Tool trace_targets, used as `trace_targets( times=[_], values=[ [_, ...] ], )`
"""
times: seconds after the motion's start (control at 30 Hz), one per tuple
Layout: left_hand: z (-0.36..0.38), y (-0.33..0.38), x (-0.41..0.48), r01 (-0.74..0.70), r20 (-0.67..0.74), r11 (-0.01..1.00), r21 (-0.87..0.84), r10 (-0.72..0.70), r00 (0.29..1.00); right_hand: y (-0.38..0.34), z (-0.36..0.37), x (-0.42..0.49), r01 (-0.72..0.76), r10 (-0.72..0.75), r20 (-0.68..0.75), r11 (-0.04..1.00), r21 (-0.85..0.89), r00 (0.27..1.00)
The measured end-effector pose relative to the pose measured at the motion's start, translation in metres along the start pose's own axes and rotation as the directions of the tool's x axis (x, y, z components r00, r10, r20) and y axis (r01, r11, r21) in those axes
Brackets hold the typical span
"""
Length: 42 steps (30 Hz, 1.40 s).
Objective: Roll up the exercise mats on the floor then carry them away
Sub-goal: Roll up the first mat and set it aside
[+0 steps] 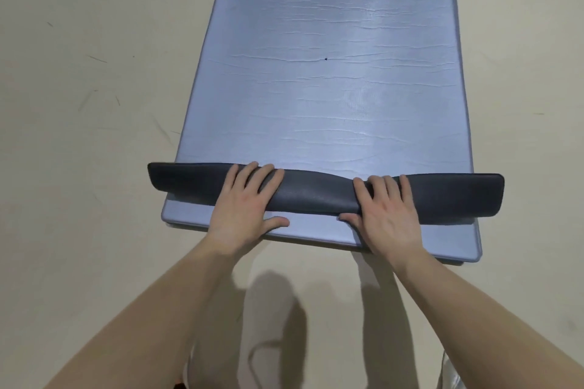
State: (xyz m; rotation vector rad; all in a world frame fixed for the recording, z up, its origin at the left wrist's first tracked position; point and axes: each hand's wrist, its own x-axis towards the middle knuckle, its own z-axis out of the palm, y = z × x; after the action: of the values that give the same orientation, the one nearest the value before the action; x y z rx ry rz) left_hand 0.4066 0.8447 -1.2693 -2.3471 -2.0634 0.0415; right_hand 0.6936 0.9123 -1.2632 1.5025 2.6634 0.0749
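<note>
Pale floor [79, 167], scuffed, fills the room in view. One long blue-grey mat [331, 88] lies flat on it and runs away from the person, its surface creased crosswise. Only the near end is turned over into a low dark roll [316, 196] that shows the black underside. It's loose, dips in the middle, and is maybe one turn deep.

A blue strip [303, 230] sticks out nearer the person, under the roll. It could be a second mat beneath, can't tell for sure.

Left hand [246, 199] grips the roll left of centre, fingers curled over the top and thumb on the near side against the blue strip. Right hand [385, 211] does the same right of centre. Both are grasping the roll, neither is released.

Tiny black speck [326, 58] mid-mat.

Progress, judged: very early. The first wrap is started and nearly the whole length is still flat. Left to do: roll it to the far end, roll any other mat, then lift and carry away. Nothing carried yet.
</note>
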Motion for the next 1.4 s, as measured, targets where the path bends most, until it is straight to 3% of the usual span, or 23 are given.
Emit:
trace_targets(
  times=[0.17,0.33,0.57,0.63,0.73,0.8,0.9,1.0,1.07,1.1,1.27,1.4],
  values=[
    [-0.013,0.001,0.015,0.099,0.138,0.988,-0.118,-0.083,0.987,0.007,0.003,0.007,0.011,-0.007,-0.033,0.991,0.13,0.999],
    [-0.046,0.008,0.008,0.163,0.216,0.979,-0.125,-0.133,0.967,0.006,-0.044,0.016,-0.055,0.025,0.206,0.988,0.143,0.978],
    [-0.081,0.018,-0.012,0.157,0.443,0.98,-0.121,-0.088,0.892,0.018,-0.075,-0.01,-0.187,0.02,0.504,0.941,0.283,0.863],
    [-0.079,0.014,-0.003,0.171,0.46,0.977,-0.128,-0.094,0.883,0.015,-0.072,-0.009,-0.198,0.059,0.468,0.947,0.253,0.882],
    [-0.07,0.006,0.017,0.205,0.504,0.965,-0.163,-0.098,0.858,-0.008,-0.062,-0.017,-0.212,0.182,0.168,0.961,0.176,0.969],
    [-0.065,0.004,0.03,0.189,0.521,0.969,-0.159,-0.081,0.85,-0.02,-0.055,-0.032,-0.14,0.135,0.05,0.983,0.119,0.99],
    [-0.061,0.002,0.045,0.182,0.493,0.972,-0.151,-0.086,0.866,-0.012,-0.05,-0.025,0.004,0.0,0.264,1.0,-0.017,0.965],
    [-0.049,0.013,0.042,0.131,0.143,0.988,-0.075,-0.12,0.982,0.001,-0.05,0.014,0.04,-0.046,0.376,0.999,0.024,0.925],
    [-0.037,0.033,0.02,0.125,-0.103,0.99,-0.06,-0.131,0.986,0.008,-0.047,0.032,0.075,-0.101,0.41,0.994,0.078,0.907],
    [-0.031,0.04,0.009,0.109,-0.136,0.99,-0.094,-0.121,0.983,0.011,-0.046,0.033,0.086,-0.116,0.388,0.992,0.094,0.914],
    [-0.014,0.026,-0.002,-0.03,0.05,0.989,-0.142,0.037,0.998,-0.005,-0.021,-0.021,0.079,-0.077,-0.025,0.993,0.092,0.997],
    [-0.021,0.016,0.018,-0.084,0.088,0.969,-0.234,0.107,0.99,-0.005,-0.017,-0.015,0.025,-0.027,0.049,0.999,0.04,0.998]
  ],
)
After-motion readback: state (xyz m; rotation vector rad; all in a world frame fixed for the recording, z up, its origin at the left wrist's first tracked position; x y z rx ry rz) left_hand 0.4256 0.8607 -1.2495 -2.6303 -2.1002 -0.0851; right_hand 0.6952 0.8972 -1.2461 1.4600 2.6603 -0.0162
